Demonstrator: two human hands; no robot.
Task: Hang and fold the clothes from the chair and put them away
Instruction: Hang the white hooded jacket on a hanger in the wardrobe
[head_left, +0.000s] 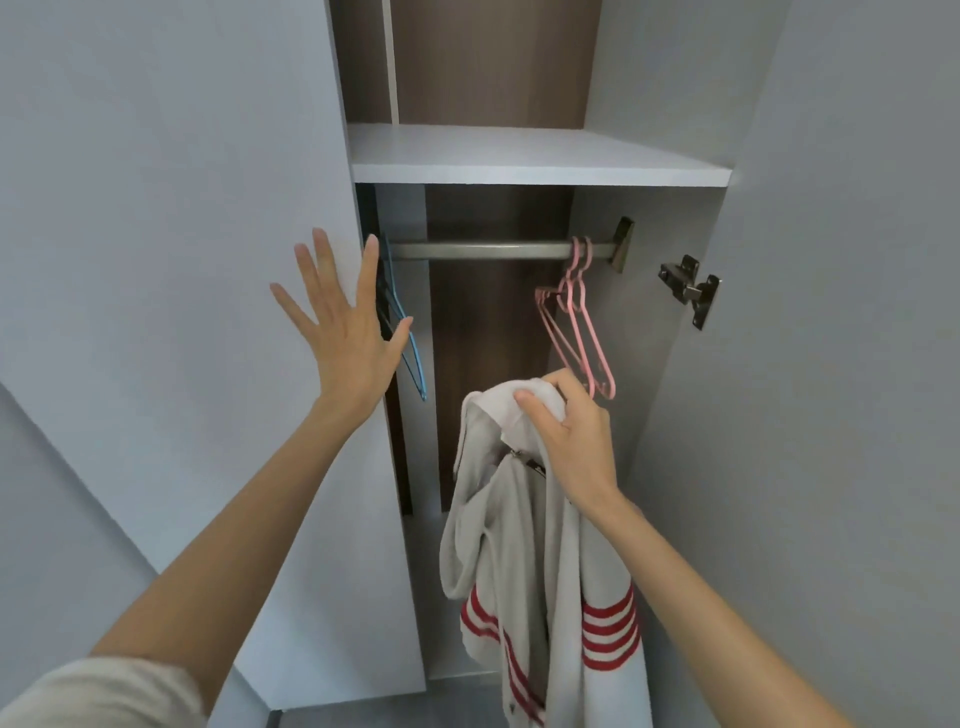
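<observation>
Far L: wardrobe door (156, 208), grey, stands open. L hand (345, 332) is up at that door's inner edge, fingers straight & spread wide, holding nothing; can't tell whether the palm actually touches the door. Just behind its thumb & index finger a blue hanger (415, 364) hangs at the L end of the rail (478, 250), partly hidden by the hand. The rail is metal & runs across the wardrobe under a white shelf (540, 174). At the rail's R end, by the bracket, are pink hangers (576, 322), at least 2, hooked close together & tilted. R hand (571, 441) is just below & in front of them, fingers & thumb curled tight round a bunch of fabric at the top of the grey top (519, 545). It's a zip-up w/ red stripes on its lower parts. It dangles from the R hand alone, in front of the wardrobe opening, below the rail. Zip pull shows just L of the wrist. Further R: metal hinge (691, 288) where the side panel meets the second door (857, 364), also open.
</observation>
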